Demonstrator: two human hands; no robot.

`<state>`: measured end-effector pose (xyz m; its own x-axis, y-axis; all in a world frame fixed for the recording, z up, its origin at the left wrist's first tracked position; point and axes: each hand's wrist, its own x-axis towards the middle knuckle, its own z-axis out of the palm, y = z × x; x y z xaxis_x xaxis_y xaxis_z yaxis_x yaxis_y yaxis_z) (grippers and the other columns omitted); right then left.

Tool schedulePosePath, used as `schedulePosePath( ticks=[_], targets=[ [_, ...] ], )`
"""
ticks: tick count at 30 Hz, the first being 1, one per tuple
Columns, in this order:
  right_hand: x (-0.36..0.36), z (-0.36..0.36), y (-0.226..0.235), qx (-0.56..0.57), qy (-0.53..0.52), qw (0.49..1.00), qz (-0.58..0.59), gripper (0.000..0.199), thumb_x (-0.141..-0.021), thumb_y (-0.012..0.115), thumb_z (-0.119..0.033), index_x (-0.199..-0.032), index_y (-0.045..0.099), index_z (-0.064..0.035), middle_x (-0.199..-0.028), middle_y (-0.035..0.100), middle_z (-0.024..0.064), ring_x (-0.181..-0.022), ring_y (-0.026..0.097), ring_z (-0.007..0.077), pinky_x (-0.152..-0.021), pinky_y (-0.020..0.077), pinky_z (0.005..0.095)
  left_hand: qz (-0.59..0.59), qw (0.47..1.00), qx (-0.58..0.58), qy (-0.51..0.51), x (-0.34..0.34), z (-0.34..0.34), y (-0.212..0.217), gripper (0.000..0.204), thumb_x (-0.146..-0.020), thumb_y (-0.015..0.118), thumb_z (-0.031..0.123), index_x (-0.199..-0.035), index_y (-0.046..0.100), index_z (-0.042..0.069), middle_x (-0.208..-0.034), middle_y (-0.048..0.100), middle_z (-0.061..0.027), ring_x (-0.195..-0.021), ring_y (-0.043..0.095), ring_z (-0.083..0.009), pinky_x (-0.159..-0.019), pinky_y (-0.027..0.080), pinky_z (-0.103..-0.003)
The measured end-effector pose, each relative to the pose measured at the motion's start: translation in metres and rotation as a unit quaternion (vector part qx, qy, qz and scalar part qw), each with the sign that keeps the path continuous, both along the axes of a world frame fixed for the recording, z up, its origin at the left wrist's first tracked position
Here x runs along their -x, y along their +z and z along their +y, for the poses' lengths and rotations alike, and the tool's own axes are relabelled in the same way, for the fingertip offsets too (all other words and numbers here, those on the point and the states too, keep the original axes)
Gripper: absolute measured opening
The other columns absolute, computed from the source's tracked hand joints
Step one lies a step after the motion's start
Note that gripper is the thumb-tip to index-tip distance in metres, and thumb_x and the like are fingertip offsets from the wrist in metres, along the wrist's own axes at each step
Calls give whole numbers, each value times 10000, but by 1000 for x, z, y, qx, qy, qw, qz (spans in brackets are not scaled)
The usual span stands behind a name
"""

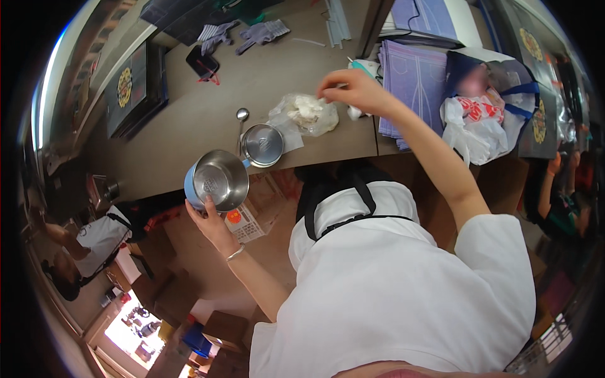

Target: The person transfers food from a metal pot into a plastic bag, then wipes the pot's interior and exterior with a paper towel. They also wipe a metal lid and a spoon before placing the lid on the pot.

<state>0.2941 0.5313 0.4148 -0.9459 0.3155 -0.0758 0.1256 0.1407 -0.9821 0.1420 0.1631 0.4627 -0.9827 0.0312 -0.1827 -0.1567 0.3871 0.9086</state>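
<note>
My left hand [211, 222] grips a blue bowl [220, 179] with a steel inside, tilted at the table's front edge, the thumb over its rim. Beside it on the table lies a round steel lid or dish [263, 145], and a spoon [242, 114] rests just behind that. My right hand [354, 90] hovers over the table with thumb and fingers pinched together; whatever they hold, if anything, is too small to make out. Right below its fingertips sits a crumpled clear plastic bag [310, 114] with whitish contents, next to a white sheet of paper [291, 137].
Grey gloves [261, 34] and a black phone-like object [202, 63] lie farther back on the table [189, 113]. To the right are stacked purple printed sheets [413, 82] and a white plastic bag [476, 129]. Another person [94, 242] works at the left; a carton [246, 223] stands below.
</note>
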Motion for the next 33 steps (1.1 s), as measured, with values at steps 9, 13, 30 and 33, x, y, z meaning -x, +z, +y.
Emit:
schedulePosePath(
  ticks=[9,13,30,33],
  targets=[
    [-18,14,-37,-388,-5,880,-275,150,-829,654,-208,-862,653,-61,-861,642,112,-855,639,292,-723,508,392,-12,993,26,117,-3,-107,-19,662,-916,635,289,-1456,311,84,-1456,351,-165,-1248,473,-302,-794,598,-448],
    [-42,-50,-96,-510,-15,818,-266,196,-799,657,-231,-898,658,-62,-965,647,99,-898,649,290,-750,517,420,-46,994,39,89,8,-127,-28,679,-910,645,297,-1458,306,82,-1449,358,-163,-1247,473,-309,-792,602,-451],
    [-33,-67,-98,-384,-148,866,-285,136,-806,675,-143,-915,655,-63,-1011,614,83,-951,619,259,-746,508,404,-50,998,23,29,77,-164,-29,687,-921,633,184,-1486,256,78,-1434,367,-185,-1250,466,-313,-906,527,-440],
    [10,-76,-1,-276,-232,928,-88,126,-836,630,-86,-946,634,-24,-938,626,95,-811,637,264,-700,527,353,-56,997,46,30,85,-177,-40,688,-919,641,215,-1481,267,82,-1444,358,-169,-1247,469,-306,-855,558,-442]
  ],
)
